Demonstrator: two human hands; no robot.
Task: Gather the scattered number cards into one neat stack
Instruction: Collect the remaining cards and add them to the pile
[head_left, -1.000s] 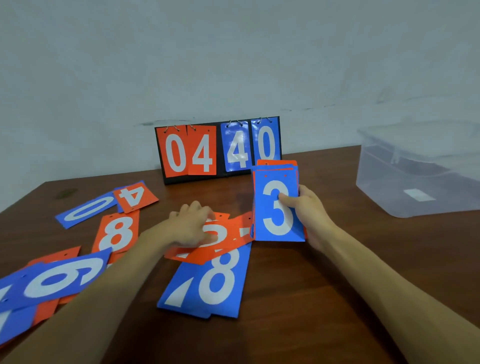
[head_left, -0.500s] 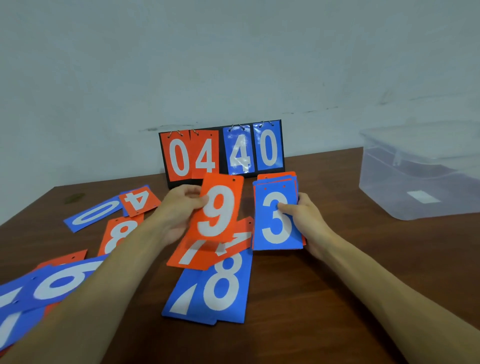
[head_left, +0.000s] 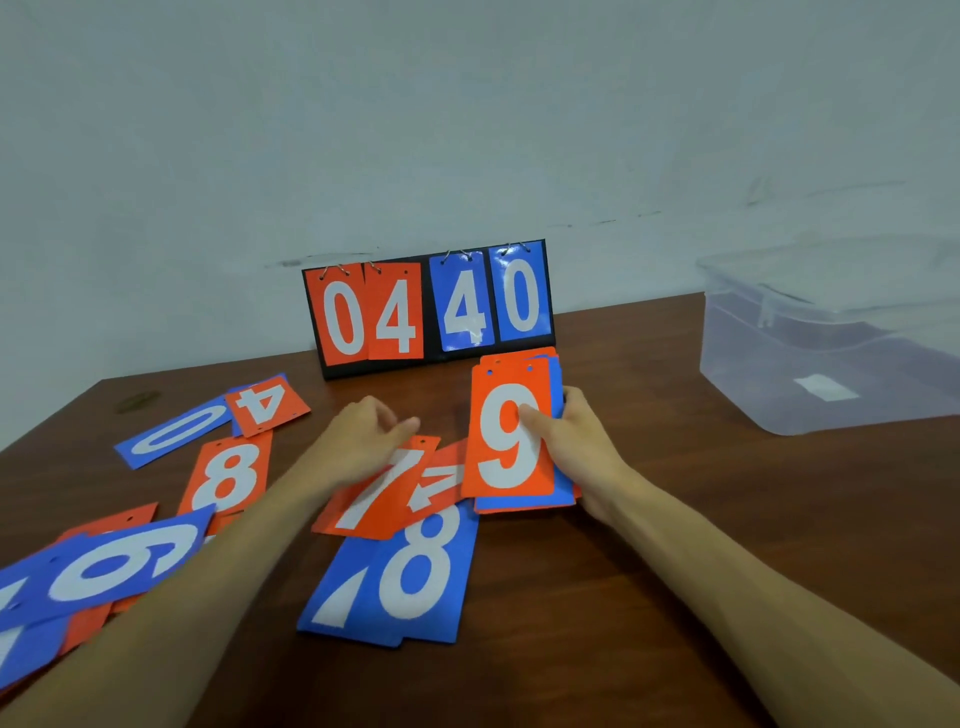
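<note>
The right hand (head_left: 576, 447) grips a stack of number cards (head_left: 519, 441) standing on the wooden table (head_left: 675, 545), thumb pressed on the top card — an orange 9 (head_left: 506, 436). Blue and orange edges show behind it. The left hand (head_left: 358, 441) lies on an orange 7 card (head_left: 379, 493) with fingers loose and blurred; whether it pinches the card I cannot tell. That 7 overlaps a blue 8 card (head_left: 415, 566). Further left lie an orange 8 (head_left: 226, 478), an orange 4 (head_left: 267, 405), a blue 0 (head_left: 171, 434) and a blue 6 (head_left: 114, 566). A flip scoreboard (head_left: 431, 309) reading 04 40 stands by the wall. At the right sits a clear plastic lidded bin (head_left: 831, 332) — its contents cannot be made out.
</note>
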